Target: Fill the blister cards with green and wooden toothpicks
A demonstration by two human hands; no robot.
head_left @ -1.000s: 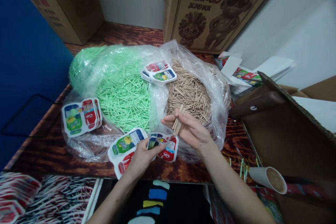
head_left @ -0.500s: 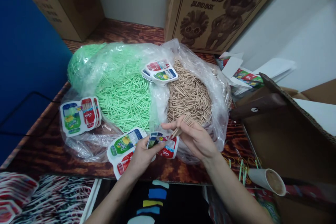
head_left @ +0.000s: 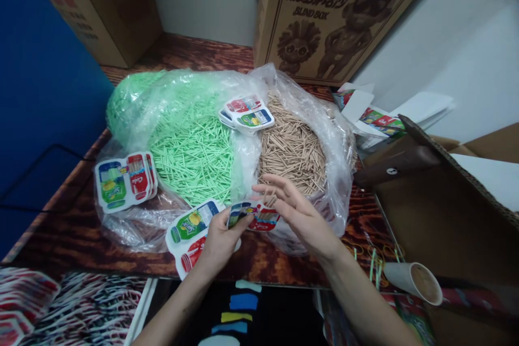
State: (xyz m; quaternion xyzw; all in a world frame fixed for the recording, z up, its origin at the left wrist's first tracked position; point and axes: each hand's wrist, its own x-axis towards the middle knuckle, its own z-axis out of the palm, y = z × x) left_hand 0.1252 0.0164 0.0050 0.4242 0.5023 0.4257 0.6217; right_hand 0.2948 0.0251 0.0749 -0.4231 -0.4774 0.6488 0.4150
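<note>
Two hands meet above a table (head_left: 279,269): the left hand (head_left: 221,240) pinches a printed packet (head_left: 264,220), the right hand (head_left: 303,219), loosely curved, grip unclear, is at loose sticks (head_left: 269,198) poking from it, which might spill should it tip, near a clear bag (head_left: 343,181) of brown sticks (head_left: 292,146) and a second bag (head_left: 132,231) of green sticks (head_left: 192,159).

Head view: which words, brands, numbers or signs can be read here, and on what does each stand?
"BLIND BOX": big box.
"黑娃那塔沙": big box, above that.
"Cola": left cards, red part.
"Spri", ending unclear: left cards, green part.
Too blurred to read fully: card in the left hand, left carton, badges at the big box's top, round mark at right.
No readable numbers.
</note>
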